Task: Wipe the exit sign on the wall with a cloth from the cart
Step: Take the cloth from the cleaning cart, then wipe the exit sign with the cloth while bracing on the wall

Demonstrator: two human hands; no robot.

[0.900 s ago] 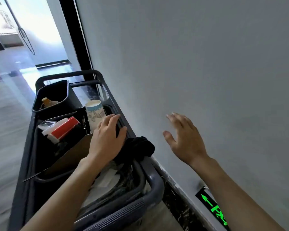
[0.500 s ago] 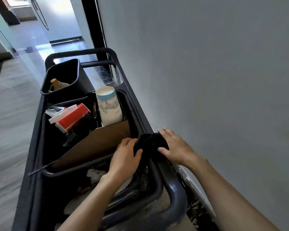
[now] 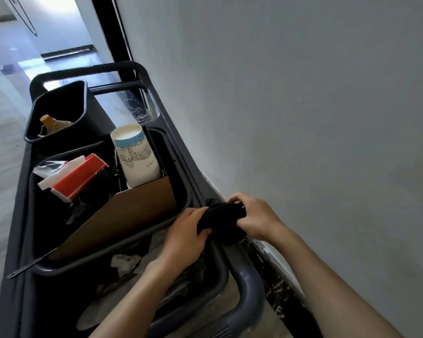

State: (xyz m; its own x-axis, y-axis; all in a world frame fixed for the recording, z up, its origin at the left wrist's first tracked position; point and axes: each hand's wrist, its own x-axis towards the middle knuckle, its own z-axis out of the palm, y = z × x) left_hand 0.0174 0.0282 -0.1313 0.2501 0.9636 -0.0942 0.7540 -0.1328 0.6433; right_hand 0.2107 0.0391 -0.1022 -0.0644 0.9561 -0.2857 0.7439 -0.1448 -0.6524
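Both my hands pinch the black cloth [image 3: 220,217] bunched on the cart [image 3: 250,289] rim: left hand [image 3: 187,234], right hand [image 3: 255,219]. Looks soft, light, floppy; I'd grip it mid-bundle.

Both hands are gripping a bunched black cloth [image 3: 220,215] over the cart's [image 3: 250,296] right rim, beside the grey wall [image 3: 303,106]. The left hand [image 3: 185,236] is clutching its left end while the right hand [image 3: 255,219] is pinching its right end. A paper cup [image 3: 136,156] is standing farther off in the cart.
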